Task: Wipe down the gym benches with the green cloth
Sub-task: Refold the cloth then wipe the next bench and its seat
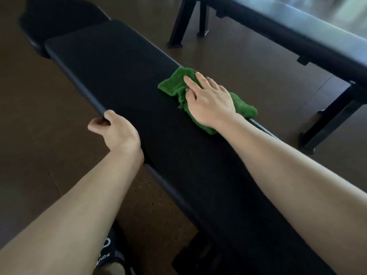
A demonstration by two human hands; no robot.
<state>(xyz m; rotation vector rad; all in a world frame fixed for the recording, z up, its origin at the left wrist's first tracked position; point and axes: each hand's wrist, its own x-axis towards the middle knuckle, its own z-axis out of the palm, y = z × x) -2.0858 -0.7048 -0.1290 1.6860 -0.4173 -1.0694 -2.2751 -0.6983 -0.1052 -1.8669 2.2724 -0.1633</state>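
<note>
The brown floor (49,92) takes up most of the room in view, with seams showing between its panels. A long black padded bench, here the table (123,76), runs from the near right corner to the far left, where a second dark pad (59,16) adjoins its far end. A second black bench (288,26) stands well apart to the right on angled metal legs, its top catching light. On the near table, the green cloth (174,84) lies crumpled at the right-hand edge, roughly midway along, part of it overhanging the edge. The right hand (210,100) lies palm down on the cloth, fingers extended and spread, pressing it against the pad. The left hand (117,132) grips the table's left edge, fingers curled round and under the rim. A dark sandal (111,253) with white lettering shows at the bottom, on the floor beside the table.
</note>
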